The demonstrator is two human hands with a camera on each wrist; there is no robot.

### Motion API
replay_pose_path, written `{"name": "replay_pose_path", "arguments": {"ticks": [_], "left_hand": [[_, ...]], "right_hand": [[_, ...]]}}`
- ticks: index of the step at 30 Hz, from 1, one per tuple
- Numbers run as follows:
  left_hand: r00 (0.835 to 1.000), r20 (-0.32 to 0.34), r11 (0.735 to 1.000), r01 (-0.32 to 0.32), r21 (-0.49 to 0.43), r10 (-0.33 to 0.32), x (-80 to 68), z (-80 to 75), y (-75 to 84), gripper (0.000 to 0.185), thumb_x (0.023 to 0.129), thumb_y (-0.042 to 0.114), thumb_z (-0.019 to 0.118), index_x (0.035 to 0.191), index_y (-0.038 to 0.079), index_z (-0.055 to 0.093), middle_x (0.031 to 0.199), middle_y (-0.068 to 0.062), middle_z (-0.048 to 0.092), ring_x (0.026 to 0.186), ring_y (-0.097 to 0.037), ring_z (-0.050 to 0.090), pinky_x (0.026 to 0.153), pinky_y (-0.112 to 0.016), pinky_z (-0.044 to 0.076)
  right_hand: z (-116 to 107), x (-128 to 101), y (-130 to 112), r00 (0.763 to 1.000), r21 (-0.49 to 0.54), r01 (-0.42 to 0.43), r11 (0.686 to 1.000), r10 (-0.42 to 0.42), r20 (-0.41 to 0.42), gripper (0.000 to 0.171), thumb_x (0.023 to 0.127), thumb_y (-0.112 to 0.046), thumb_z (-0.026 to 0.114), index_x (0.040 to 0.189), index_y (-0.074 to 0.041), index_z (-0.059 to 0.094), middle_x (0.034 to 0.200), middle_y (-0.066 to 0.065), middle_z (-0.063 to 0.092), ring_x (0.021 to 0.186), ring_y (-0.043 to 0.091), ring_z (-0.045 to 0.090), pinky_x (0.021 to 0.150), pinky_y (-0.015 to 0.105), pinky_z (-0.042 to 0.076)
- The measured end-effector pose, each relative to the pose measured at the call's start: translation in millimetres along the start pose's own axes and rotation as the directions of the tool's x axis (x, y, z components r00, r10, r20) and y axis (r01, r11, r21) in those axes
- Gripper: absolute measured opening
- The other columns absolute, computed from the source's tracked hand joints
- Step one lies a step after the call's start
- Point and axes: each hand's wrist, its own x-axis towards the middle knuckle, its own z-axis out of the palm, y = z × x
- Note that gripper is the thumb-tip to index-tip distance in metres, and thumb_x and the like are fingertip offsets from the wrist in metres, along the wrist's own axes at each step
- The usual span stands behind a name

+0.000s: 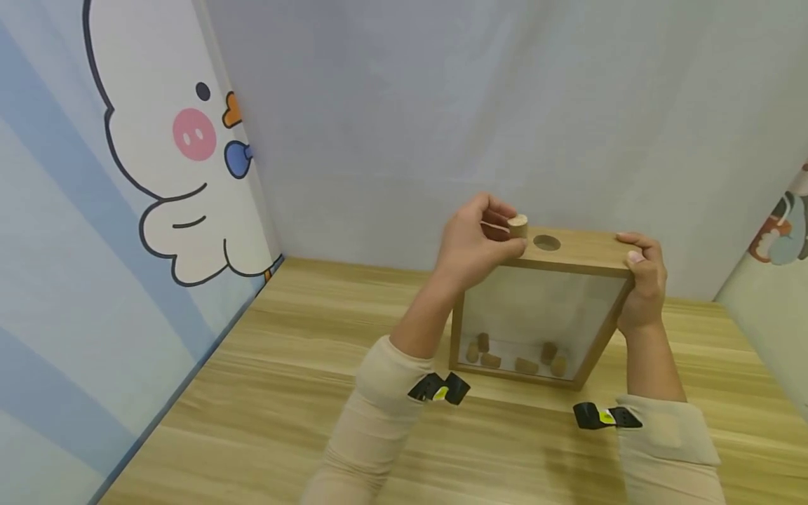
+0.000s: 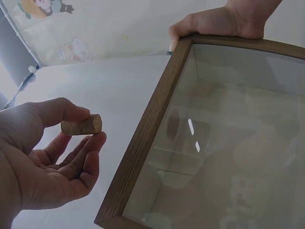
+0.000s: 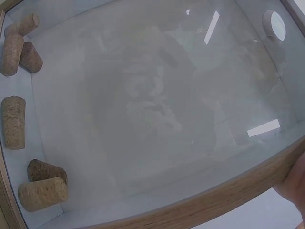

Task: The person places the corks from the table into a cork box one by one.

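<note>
A wooden box frame point(image 1: 583, 250) with a clear front stands upright on the table, a round hole in its top edge. My left hand point(image 1: 475, 240) pinches a cork point(image 1: 518, 226) between thumb and fingers, just above the top edge and left of the hole. In the left wrist view that cork point(image 2: 82, 125) lies sideways in the fingertips, apart from the frame. At the top right corner my right hand point(image 1: 645, 280) grips the frame, thumb on the near side. Several corks point(image 3: 13, 122) lie inside along the bottom.
The wood-grained table point(image 1: 252, 393) spreads out around the box. A pale curtain point(image 1: 379, 140) hangs close behind it, and a panel with a cartoon bird point(image 1: 158, 140) stands on the left. Another printed panel point(image 1: 776, 280) is at the right.
</note>
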Motion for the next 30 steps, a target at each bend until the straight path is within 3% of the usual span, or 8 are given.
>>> {"name": "replay_pose_path", "arguments": {"ticks": [4,11,21,30], "left_hand": [[0.999,0.026,0.999,0.042,0.003,-0.042,9.0,8.5,1.3,0.027,0.074,-0.002,0.073,0.095,0.005,0.058,0.086,-0.003,0.060,0.075,-0.011,0.060,0.063,-0.022,0.050],[0.987,0.090,0.989,0.124,0.086,-0.131,25.9,22.8,-5.0,0.027,0.074,0.000,0.073,0.094,0.009,0.058,0.083,0.000,0.059,0.075,-0.012,0.056,0.059,-0.022,0.047],[0.932,0.048,0.924,0.347,0.160,-0.359,48.5,34.2,-7.9,0.027,0.071,0.004,0.078,0.089,0.012,0.059,0.083,0.002,0.060,0.076,-0.014,0.057,0.061,-0.022,0.047],[0.921,0.066,0.898,0.356,0.260,-0.384,54.2,38.3,-2.6,0.035,0.064,0.012,0.087,0.086,0.014,0.061,0.081,0.005,0.060,0.075,-0.012,0.055,0.065,-0.022,0.045]], "right_hand": [[0.2,0.5,1.4,1.000,0.010,0.013,1.000,-0.013,0.007,0.032,0.082,-0.020,0.043,0.105,-0.008,0.061,0.113,0.012,0.043,0.093,0.024,0.040,0.076,0.038,0.029],[1.7,-0.2,2.6,1.000,0.038,0.026,0.999,-0.026,-0.001,0.031,0.082,-0.019,0.043,0.104,-0.007,0.062,0.109,0.014,0.045,0.091,0.024,0.041,0.074,0.036,0.031],[-0.2,0.5,3.3,1.000,0.031,0.027,0.999,-0.026,-0.008,0.032,0.082,-0.019,0.043,0.104,-0.007,0.062,0.111,0.013,0.045,0.090,0.025,0.041,0.074,0.037,0.030],[-2.3,1.6,2.6,1.000,0.030,0.027,0.999,-0.027,-0.011,0.031,0.081,-0.020,0.044,0.103,-0.007,0.062,0.109,0.014,0.046,0.089,0.024,0.042,0.072,0.036,0.031]]}}
